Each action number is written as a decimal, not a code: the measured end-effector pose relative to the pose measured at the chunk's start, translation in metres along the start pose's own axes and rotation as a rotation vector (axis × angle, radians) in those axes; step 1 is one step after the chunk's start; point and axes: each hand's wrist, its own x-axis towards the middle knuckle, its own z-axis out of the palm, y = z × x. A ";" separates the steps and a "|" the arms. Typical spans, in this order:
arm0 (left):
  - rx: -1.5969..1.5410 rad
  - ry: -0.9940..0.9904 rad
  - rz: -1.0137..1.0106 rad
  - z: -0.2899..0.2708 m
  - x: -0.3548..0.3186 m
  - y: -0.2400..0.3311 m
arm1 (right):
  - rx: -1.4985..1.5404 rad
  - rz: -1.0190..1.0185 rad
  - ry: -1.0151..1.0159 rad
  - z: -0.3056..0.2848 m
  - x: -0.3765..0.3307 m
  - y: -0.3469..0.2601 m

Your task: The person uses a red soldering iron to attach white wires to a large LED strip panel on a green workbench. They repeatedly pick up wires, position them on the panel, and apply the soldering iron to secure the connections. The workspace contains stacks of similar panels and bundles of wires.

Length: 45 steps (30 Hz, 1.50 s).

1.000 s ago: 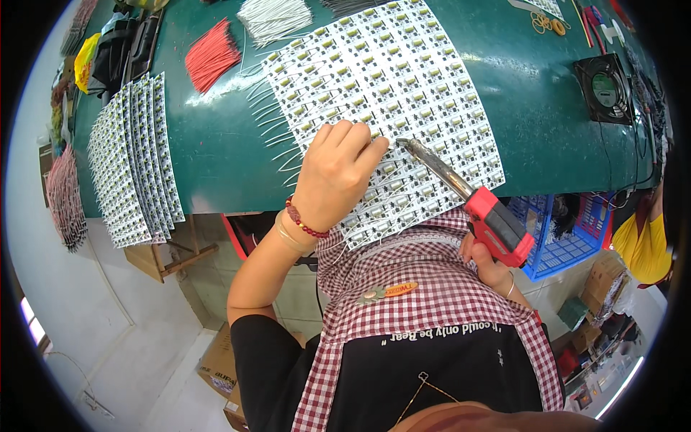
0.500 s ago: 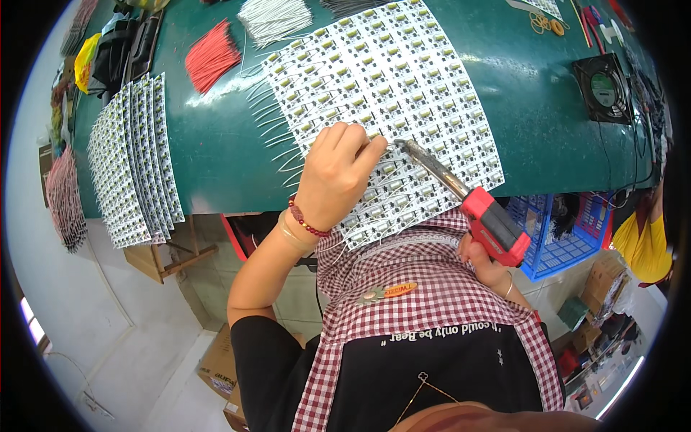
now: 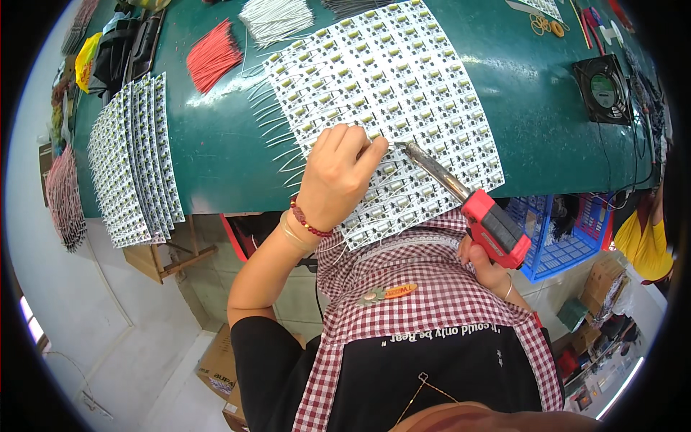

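Observation:
A large white sheet of small circuit boards (image 3: 432, 93) lies on the green table, overhanging its near edge. Pale wires fan out from its left side. Over the sheet's middle, my left hand (image 3: 338, 165) is closed in a pinch on a thin white wire (image 3: 392, 142), most of it hidden by the fingers. My right hand (image 3: 484, 265) grips a red and black soldering gun (image 3: 497, 227) near my apron. Its metal tip touches or nearly touches the board right beside my left fingertips.
Bundles of red wires (image 3: 214, 56) and white wires (image 3: 275, 20) lie on the table (image 3: 223, 144) beyond the sheet. More board sheets (image 3: 133, 162) are stacked at the left edge. A black fan (image 3: 603, 90) stands at the right, above a blue crate (image 3: 551, 245).
Almost nothing differs. The soldering gun has shifted very slightly down and right; my left hand keeps its pinch at the same place.

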 end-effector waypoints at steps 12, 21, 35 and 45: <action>0.014 0.005 -0.004 0.001 -0.001 0.001 | 0.136 0.002 0.040 0.001 0.006 -0.012; -0.006 0.005 -0.006 0.002 -0.003 0.002 | 0.117 0.089 0.059 0.002 0.003 -0.017; 0.059 -0.063 0.030 -0.004 -0.005 0.005 | 0.485 0.045 0.243 0.002 0.028 -0.039; 0.079 0.008 -0.054 -0.025 -0.007 0.003 | 0.530 -0.027 0.272 -0.004 0.037 -0.042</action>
